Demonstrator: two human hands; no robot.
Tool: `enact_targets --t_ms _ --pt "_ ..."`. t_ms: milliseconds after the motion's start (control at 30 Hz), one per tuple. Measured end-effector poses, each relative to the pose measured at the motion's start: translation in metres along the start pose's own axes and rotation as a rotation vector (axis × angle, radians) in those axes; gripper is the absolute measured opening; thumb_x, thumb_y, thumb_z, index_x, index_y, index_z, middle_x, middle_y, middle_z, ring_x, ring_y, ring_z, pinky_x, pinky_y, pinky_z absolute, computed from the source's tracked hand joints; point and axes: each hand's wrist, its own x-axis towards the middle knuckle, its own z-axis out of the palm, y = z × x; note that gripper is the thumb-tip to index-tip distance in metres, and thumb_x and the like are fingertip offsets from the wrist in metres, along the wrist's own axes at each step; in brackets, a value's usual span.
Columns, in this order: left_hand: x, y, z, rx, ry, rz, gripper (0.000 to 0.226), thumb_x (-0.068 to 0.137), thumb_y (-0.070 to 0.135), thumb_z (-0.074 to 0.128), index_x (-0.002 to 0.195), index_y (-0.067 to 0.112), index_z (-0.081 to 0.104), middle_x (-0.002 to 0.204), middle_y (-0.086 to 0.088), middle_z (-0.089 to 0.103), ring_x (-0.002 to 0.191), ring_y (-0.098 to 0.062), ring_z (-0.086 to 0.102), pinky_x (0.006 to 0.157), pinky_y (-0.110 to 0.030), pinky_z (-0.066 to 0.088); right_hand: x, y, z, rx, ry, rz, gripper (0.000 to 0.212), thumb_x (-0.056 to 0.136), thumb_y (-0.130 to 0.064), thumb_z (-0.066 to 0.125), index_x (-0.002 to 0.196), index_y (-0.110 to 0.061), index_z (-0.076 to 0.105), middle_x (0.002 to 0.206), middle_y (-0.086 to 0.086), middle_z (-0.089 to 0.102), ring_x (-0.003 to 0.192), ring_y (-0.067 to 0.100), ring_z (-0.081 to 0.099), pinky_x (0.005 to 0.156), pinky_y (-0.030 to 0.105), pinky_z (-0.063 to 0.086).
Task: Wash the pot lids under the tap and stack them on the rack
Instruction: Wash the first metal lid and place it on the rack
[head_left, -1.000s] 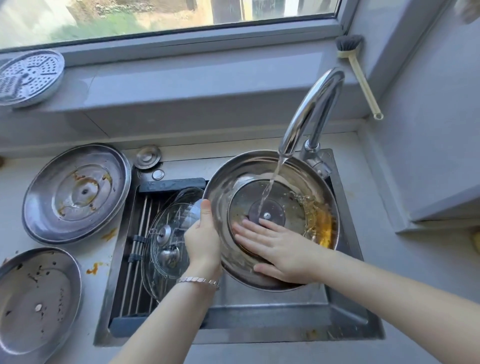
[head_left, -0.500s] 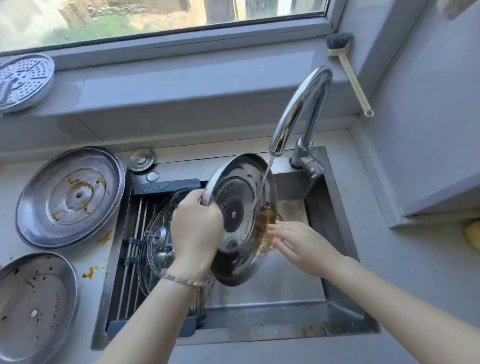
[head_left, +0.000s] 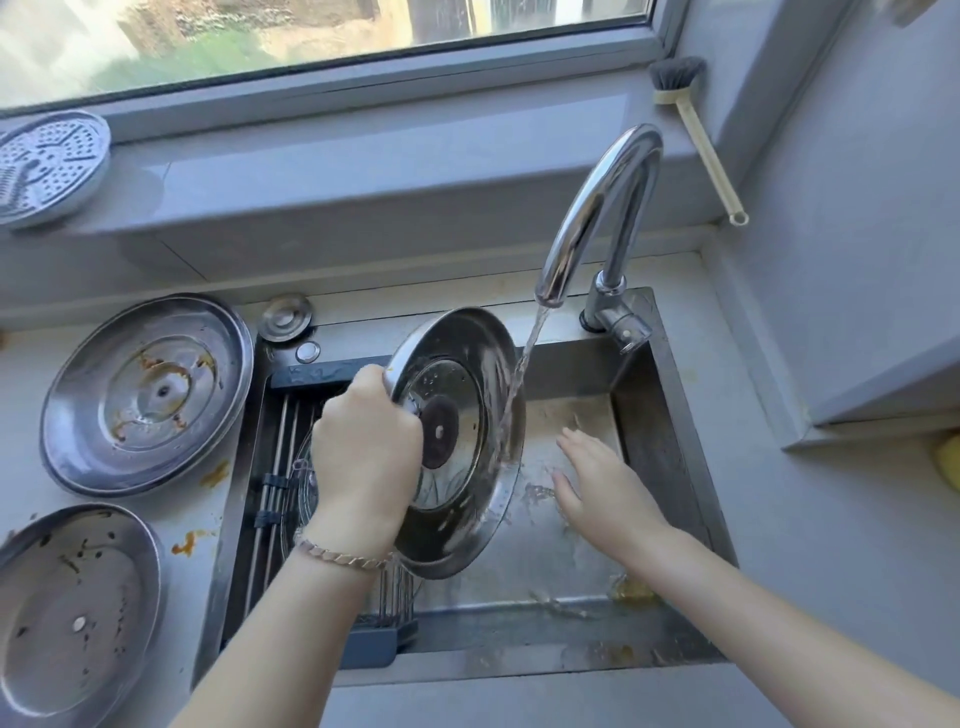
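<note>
My left hand (head_left: 363, 457) grips the rim of a steel pot lid (head_left: 462, 499), tilted nearly on edge over the sink (head_left: 670, 415), its underside facing right. Water from the tap (head_left: 597, 208) runs down the lid's right edge. My right hand (head_left: 597, 488) hovers flat to the right of the lid, fingers spread, not touching it. Behind my left hand a glass lid (head_left: 304, 483) stands in the rack (head_left: 280, 467) in the sink's left part. Two dirty steel lids lie on the counter at the left: one further back (head_left: 145, 389), one nearer (head_left: 72, 613).
A perforated steamer plate (head_left: 47, 166) leans on the window sill at the left. A dish brush (head_left: 696, 130) leans in the corner at the right. A small round cap (head_left: 285, 317) sits behind the rack. Orange food stains (head_left: 634, 590) mark the sink bottom and the counter.
My left hand has tilted the steel lid from nearly flat to almost on edge. My right hand has come off the lid and moved right. The orange residue has washed off the lid.
</note>
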Motion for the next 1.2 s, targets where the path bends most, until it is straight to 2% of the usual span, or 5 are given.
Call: enact_targets --t_ms 267,500,833,1067,1200 --pt "-0.02 -0.011 0.019 -0.433 -0.086 -0.328 0.058 0.094 0.044 0.042 0.048 0.014 0.026 0.043 0.0 0.029 0.043 -0.017 0.027 0.042 -0.026 0.021 0.036 -0.057 0.024 -0.001 0.024 0.163 0.086 0.088 -0.064 0.01 0.146 -0.006 -0.014 0.152 0.009 -0.025 0.141 0.02 -0.025 0.114 0.035 -0.015" --pt "-0.021 -0.02 0.028 -0.507 -0.027 -0.508 0.059 0.097 0.041 0.036 0.047 0.011 0.026 0.044 -0.004 0.031 0.042 -0.015 0.03 0.038 -0.02 0.024 0.024 -0.049 0.027 -0.22 -0.197 -0.522 0.079 0.087 -0.065 0.008 0.148 -0.017 -0.009 0.146 -0.007 -0.025 0.138 0.007 -0.024 0.116 0.029 -0.014" --pt "-0.044 0.004 0.045 -0.62 -0.074 -0.424 0.059 0.095 0.043 0.04 0.045 0.017 0.021 0.036 0.008 0.022 0.038 -0.011 0.023 0.039 -0.021 0.02 0.064 -0.054 0.004 -0.096 0.095 0.132 0.089 0.088 -0.066 0.01 0.146 -0.001 -0.011 0.154 0.018 -0.018 0.142 0.025 -0.021 0.114 0.039 -0.015" --pt "-0.021 0.0 0.046 -0.71 0.02 -0.454 0.057 0.096 0.039 0.043 0.05 0.006 0.041 0.046 -0.004 0.043 0.046 -0.014 0.038 0.04 -0.016 0.031 0.035 -0.071 0.009 -0.138 -0.089 -0.628 0.07 0.089 -0.05 0.004 0.147 -0.011 -0.003 0.153 0.001 -0.009 0.14 0.009 -0.015 0.115 0.028 -0.015" --pt "-0.018 -0.002 0.048 -0.698 0.028 -0.451 0.057 0.096 0.041 0.041 0.051 0.007 0.038 0.049 -0.005 0.041 0.047 -0.015 0.036 0.041 -0.016 0.029 0.02 -0.054 -0.003 -0.087 -0.212 -0.711 0.06 0.092 -0.05 0.012 0.141 -0.019 -0.007 0.149 -0.012 -0.006 0.14 0.005 -0.01 0.114 0.024 -0.014"
